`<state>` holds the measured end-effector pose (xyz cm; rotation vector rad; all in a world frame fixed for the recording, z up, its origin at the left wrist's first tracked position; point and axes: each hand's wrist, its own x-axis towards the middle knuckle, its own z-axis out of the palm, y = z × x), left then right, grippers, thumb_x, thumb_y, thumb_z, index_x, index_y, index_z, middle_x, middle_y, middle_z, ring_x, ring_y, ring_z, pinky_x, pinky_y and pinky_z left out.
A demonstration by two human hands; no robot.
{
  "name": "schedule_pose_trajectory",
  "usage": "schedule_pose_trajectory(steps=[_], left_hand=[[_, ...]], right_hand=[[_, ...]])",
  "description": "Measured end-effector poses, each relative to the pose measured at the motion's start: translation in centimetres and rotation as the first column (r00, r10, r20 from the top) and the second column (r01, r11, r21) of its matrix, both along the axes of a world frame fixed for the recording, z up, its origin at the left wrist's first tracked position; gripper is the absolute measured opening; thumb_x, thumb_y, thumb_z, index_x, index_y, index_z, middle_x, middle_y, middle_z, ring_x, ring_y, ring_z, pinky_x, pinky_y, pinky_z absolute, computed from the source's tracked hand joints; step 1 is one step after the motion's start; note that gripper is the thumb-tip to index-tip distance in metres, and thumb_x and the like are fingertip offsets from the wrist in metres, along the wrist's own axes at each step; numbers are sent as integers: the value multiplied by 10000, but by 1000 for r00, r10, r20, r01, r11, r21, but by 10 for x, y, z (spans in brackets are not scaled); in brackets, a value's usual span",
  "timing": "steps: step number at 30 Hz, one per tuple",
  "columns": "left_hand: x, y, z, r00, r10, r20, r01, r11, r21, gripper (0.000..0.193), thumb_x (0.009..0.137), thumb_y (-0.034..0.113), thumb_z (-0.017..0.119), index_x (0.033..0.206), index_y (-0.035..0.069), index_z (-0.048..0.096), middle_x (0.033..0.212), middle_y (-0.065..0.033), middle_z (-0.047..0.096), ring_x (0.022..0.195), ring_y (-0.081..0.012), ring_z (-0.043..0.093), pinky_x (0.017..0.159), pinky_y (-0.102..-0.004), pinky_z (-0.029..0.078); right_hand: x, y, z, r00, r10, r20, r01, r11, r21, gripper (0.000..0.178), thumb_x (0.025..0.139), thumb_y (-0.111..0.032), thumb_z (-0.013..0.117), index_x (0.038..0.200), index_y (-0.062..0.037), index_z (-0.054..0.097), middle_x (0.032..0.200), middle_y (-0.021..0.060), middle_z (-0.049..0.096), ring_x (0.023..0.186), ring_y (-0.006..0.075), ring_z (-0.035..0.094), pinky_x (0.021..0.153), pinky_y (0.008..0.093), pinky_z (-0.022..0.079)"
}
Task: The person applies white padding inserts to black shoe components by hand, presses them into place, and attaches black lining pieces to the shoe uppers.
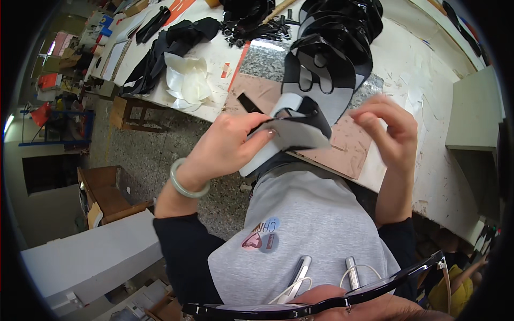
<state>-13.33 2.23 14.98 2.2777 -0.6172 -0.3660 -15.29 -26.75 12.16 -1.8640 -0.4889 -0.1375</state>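
My left hand (225, 147), with a pale green bangle on its wrist, grips a flat grey, white and black cut piece (292, 131) at its left edge, thumb on top. It is held just above the near edge of the worktable (417, 96). My right hand (388, 134) hovers to the right of the piece with fingers spread and curled, holding nothing I can see. Behind the held piece a stack of glossy black and grey shaped pieces (326, 59) lies on the table. A brown cutting mat (348, 144) lies under my hands.
Translucent white cut pieces (187, 80) and black fabric (166, 48) lie on the table's left part. Black straps (251, 21) are heaped at the back. A white shelf unit (474, 112) stands at the right. Cardboard boxes (107, 192) sit on the floor at the left.
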Motion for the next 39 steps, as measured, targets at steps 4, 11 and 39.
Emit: schedule_pose_trajectory(steps=[4,11,39], left_hand=[[12,-19,21,964,-257,-73,264,957,120,201,839,145,639,964,-12,663,722,-164,648,559,-225,595,559,-307,469],[25,-26,26,902,-316,-294,390,888,241,237,864,183,623,996,-9,666,725,-155,655,595,-188,607,575,-303,473],[7,-26,9,670,-266,-693,391,920,25,271,900,216,545,962,-21,662,694,-130,632,586,-150,556,563,-311,456]], right_hand=[[-7,44,2,965,134,226,-48,937,-347,320,774,-223,710,1010,-15,651,830,96,630,840,264,588,799,358,439],[-4,31,-15,979,200,44,-182,949,-257,310,771,-240,718,997,-36,660,769,74,611,793,241,572,754,369,426],[-17,48,-27,819,421,-391,-448,894,23,159,797,-145,672,753,5,646,708,65,595,616,136,549,561,285,438]])
